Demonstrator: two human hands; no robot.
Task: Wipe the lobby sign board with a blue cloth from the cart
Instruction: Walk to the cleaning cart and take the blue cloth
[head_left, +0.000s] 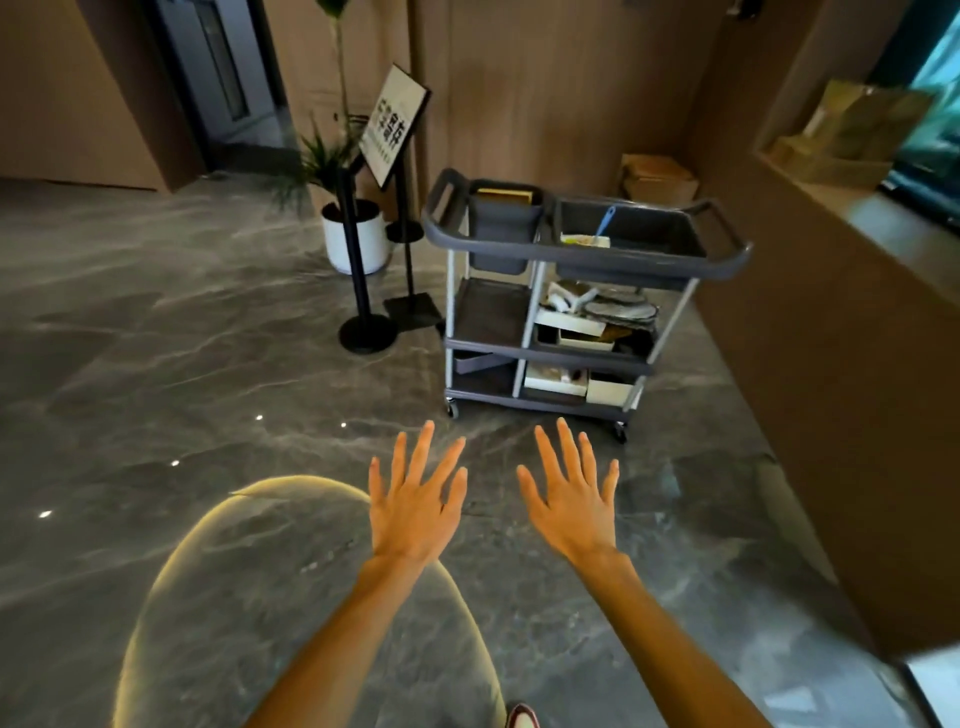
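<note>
The lobby sign board (396, 123), white with black print in a black frame, tilts on a thin black stand at the back, left of the cart. The grey three-shelf cart (589, 257) stands on wheels ahead of me, with a grey bin and a blue-handled tool in its top tray. No blue cloth shows in this view. My left hand (418, 499) and my right hand (574, 496) are stretched out palm down over the floor, fingers spread, holding nothing, well short of the cart.
A black stanchion post (358, 265) with a round base stands left of the cart, in front of a white plant pot (356, 241). A brown counter wall (831, 322) runs along the right. The cart's lower shelves hold white boxes and folded cloths. The marble floor is glossy.
</note>
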